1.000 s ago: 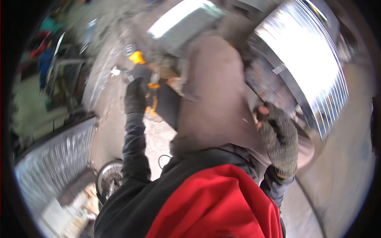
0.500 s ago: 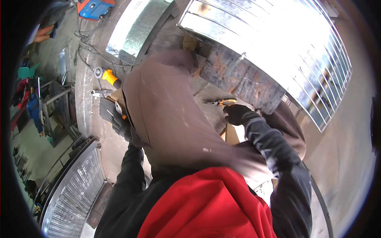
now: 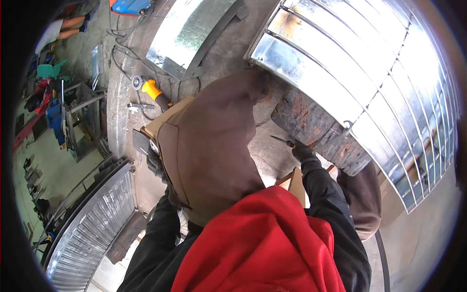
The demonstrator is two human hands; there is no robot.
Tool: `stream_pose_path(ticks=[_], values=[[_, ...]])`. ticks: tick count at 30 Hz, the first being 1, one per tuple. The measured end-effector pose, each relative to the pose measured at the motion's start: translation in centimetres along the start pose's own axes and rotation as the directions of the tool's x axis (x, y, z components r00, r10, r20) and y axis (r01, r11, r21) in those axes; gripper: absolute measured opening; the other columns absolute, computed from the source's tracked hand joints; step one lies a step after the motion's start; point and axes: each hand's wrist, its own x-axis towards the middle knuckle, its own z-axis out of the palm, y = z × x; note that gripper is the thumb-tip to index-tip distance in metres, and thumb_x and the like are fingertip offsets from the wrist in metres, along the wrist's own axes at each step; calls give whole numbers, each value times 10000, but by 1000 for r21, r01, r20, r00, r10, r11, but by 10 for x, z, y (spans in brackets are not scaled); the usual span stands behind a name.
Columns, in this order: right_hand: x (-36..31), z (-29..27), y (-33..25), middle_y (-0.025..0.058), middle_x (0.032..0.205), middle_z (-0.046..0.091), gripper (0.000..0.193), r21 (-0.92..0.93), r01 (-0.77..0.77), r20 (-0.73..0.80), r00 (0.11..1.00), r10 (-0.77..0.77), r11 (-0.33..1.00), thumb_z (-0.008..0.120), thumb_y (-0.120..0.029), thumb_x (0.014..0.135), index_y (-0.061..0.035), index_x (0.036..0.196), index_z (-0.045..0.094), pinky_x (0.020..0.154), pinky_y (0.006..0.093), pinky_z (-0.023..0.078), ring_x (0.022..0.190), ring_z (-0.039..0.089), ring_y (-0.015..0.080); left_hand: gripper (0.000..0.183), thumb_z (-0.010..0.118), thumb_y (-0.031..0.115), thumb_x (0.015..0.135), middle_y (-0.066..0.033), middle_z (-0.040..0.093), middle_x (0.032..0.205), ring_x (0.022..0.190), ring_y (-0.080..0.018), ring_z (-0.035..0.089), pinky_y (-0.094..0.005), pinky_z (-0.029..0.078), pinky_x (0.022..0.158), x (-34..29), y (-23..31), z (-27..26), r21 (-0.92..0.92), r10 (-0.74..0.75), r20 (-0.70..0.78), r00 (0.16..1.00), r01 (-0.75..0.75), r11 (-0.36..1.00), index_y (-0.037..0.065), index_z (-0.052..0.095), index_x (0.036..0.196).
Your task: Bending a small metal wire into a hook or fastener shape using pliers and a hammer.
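Observation:
My right hand, in a dark glove, is closed around the handles of a pair of pliers. The jaws point left over the floor, beside a rust-marked dark block. To the left, my gloved left hand is down beside my thigh, which partly covers it. Its fingers look closed around something I cannot make out, near a dark flat piece. A large shiny sheet-metal panel with a wire grid rests on the block.
A yellow angle grinder lies on the floor at left, its cable near a curved metal sheet. Below it is a metal bracket. A ribbed metal panel stands at lower left. Another person's legs show at far upper left.
My right hand has taken hold of the pliers, which lay on the floor with orange-and-yellow handles showing. My view has shifted, so the grinder and panel appear farther right.

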Motion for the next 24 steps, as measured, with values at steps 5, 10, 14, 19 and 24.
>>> stream_pose_path(ticks=[5,10,14,19,24], values=[[-54,-73,-89,253,990,739,260,-232,-7,264,962,70,973,626,-221,946,-23,1109,587,783,558,544,943,717,469,673,708,502,923,-177,604,1366,1254,-449,555,-591,453,1028,12,-11,14,-14,37,-37,999,-37,999,224,525,1507],[-163,-183,-195,248,1016,741,390,-150,232,200,959,-201,961,634,-277,966,24,1210,595,818,543,561,953,723,451,686,707,519,920,-176,602,1364,1251,-443,555,-596,448,1032,17,-2,29,21,-50,-46,998,51,998,224,523,1511],[-271,-244,-245,187,983,753,413,89,193,-151,972,-179,977,696,-271,980,-4,1291,656,779,402,571,890,743,287,701,704,506,927,-172,569,1423,1289,-434,531,-588,434,1061,17,14,27,37,-101,46,994,99,994,198,499,1523],[-326,-268,-271,-3,911,715,370,691,231,-241,967,-82,685,789,-238,954,-32,1249,700,629,237,477,724,616,57,763,735,505,902,-181,548,1450,1343,-399,506,-563,386,1119,36,43,26,-14,-41,106,994,43,999,159,471,1529],[-335,-238,-278,9,668,531,506,984,177,-180,951,-253,-33,813,-184,896,-14,1303,564,450,263,315,484,456,104,749,775,513,873,-199,571,1403,1294,-427,537,-554,421,1085,51,82,16,-249,-83,132,988,114,962,140,538,1477]])
